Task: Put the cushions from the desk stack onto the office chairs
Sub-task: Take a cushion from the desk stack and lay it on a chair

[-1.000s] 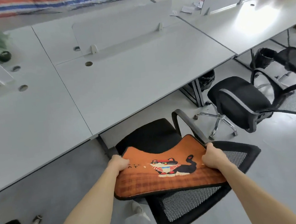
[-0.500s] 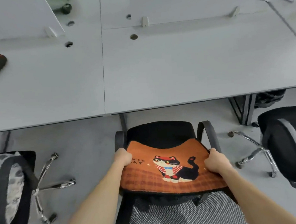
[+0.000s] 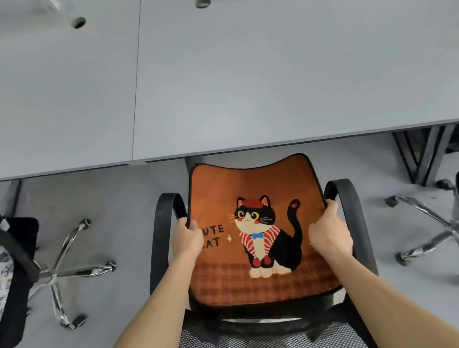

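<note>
While the cushion (image 3: 251, 183) lies between the chair (image 3: 350, 207) arms, left hand (image 3: 187, 241) and right hand (image 3: 330, 238) pinch its side edges, likely squaring it.

Plush matt cloth cushion (image 3: 256, 227) in my hands (image 3: 188, 241), glossy plastic armrests (image 3: 346, 210) beside them, smooth matt surface (image 3: 241, 74) beyond, shiny chrome chair legs (image 3: 72, 270) off left

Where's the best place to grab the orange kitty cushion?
Grip the flat orange cat cushion by its two side edges, one hand coming in from each side. It looks wide and thin, and sits between the black armrests. The left hand and right hand hold it there.
</note>
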A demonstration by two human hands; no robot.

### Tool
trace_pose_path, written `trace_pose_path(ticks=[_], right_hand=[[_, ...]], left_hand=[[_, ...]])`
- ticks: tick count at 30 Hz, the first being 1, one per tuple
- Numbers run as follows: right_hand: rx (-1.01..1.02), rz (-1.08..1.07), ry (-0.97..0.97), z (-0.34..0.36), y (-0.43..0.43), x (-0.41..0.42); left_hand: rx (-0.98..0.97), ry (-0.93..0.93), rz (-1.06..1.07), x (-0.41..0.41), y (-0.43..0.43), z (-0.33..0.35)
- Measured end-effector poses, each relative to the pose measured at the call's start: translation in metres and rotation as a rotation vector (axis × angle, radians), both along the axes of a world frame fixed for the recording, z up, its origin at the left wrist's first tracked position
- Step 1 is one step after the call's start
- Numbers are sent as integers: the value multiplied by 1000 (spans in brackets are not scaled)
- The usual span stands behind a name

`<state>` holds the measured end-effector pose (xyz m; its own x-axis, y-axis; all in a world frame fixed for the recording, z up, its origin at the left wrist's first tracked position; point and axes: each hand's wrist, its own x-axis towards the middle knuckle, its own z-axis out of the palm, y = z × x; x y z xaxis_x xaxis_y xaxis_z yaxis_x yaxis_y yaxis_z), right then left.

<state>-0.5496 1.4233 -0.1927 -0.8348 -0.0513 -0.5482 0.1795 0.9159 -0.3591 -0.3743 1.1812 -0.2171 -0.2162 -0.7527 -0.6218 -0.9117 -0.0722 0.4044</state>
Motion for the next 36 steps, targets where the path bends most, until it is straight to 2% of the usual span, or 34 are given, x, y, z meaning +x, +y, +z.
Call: trace_pose_path(ticks=[5,11,14,20,32,34,36], right_hand=[[-92,-141,-65,-52,-3,-15],[36,-161,-192,-116,11,18],[58,-165,-206,-129,17,19],[75,-178,-216,-135,22,22],[114,-216,-101,-141,29,29],[162,-178,-43,-143,30,33],[187,-49,55,-147,29,40]], left_hand=[[-36,-82,21,-4,-2,-60],[-25,-269,-51,26,11,-121],[-40,-322,-96,33,9,-130],[24,-309,-117,43,16,-136],[-67,-252,-99,46,24,-134],[-154,-220,-169,47,28,-132],[-285,-176,-383,47,33,-132]])
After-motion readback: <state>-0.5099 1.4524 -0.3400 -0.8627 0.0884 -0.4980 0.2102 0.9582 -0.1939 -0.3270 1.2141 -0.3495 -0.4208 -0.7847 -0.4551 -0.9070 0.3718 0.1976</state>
